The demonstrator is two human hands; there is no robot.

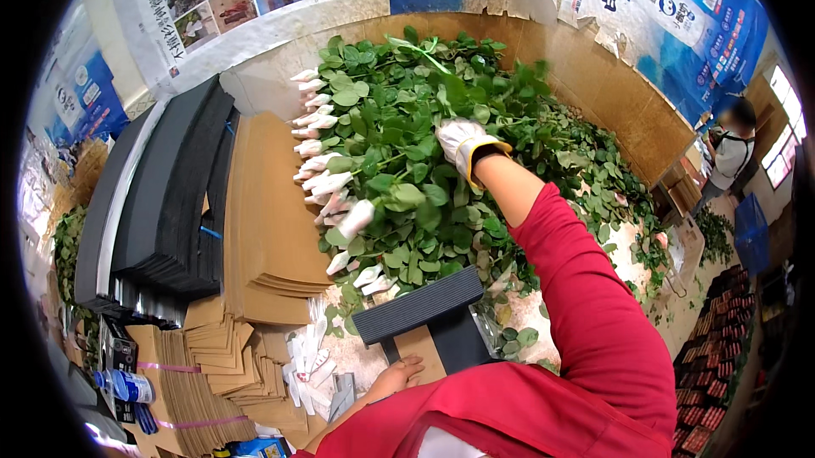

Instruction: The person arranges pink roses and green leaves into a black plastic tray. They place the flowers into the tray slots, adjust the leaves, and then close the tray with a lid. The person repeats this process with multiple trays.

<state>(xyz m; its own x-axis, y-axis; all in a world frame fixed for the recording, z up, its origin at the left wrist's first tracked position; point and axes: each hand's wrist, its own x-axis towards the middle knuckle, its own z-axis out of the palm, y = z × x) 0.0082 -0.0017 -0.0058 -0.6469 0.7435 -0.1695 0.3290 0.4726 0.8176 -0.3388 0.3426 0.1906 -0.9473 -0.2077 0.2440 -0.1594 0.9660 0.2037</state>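
Observation:
My right hand (463, 146), in a white glove with a yellow-edged cuff, reaches into a large heap of leafy green stems (416, 127). Its fingers are closed around the stems, partly hidden by leaves. Along the heap's left side lie several flower heads in white sleeves (314, 146). One sleeved flower head (356, 219) is blurred and sits nearer than the others. My left hand (397, 376) is bare, with its fingers laid flat on a brown cardboard strip (422, 351). Beyond that strip stands a black ridged block (418, 305) on a dark base.
At left are stacked black sheets (174, 195) and brown cardboard sheets (272, 212). Folded cardboard bundles (182, 382), a blue bottle (132, 386) and white strips (310, 365) lie nearer. A cardboard wall (628, 106) bounds the heap. Another person (730, 152) stands far right.

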